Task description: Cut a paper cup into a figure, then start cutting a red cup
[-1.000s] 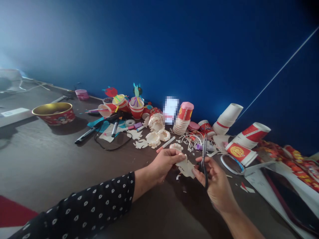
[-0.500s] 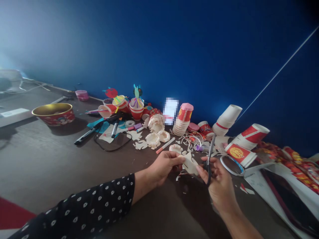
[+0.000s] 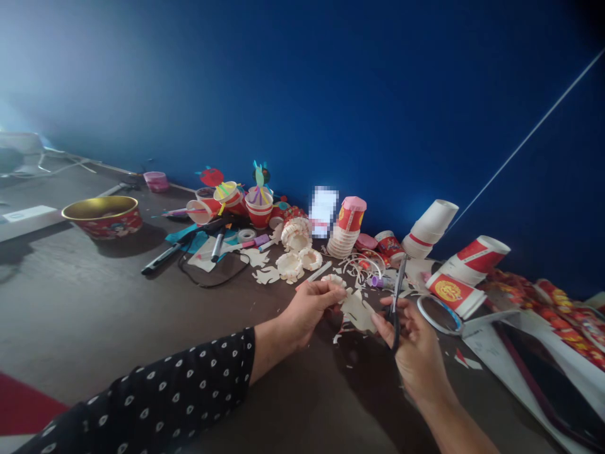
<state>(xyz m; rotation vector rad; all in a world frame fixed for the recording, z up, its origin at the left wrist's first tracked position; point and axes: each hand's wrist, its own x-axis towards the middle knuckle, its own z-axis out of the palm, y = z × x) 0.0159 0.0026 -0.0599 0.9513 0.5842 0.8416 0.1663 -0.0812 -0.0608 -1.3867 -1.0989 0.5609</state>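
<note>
A cream-white cut paper piece [image 3: 360,315] with notched edges and a small slit is held up between my hands. My left hand [image 3: 309,310] is closed, thumb and fingers pinched together at the paper's left edge. My right hand [image 3: 418,340] is wrapped round the handles of dark-handled scissors [image 3: 399,284], whose blades point up and away. Its thumb and a finger also touch the paper's right side. Behind the paper lies a curled white cup piece [image 3: 333,282], partly covered by my left hand, close to a capped marker [image 3: 314,275].
Scalloped white cup pieces [image 3: 290,267] and paper scraps lie beyond my hands. A cup stack [image 3: 347,227] stands at the back; other stacked cups [image 3: 456,293] lean at the right near a tape roll [image 3: 439,314] and a phone [image 3: 548,372]. A red-gold bowl [image 3: 103,224] is at left.
My left thumb and fingers have slid left across the paper to its edge, uncovering more of its surface. My right hand and the scissors have stayed nearly still.
</note>
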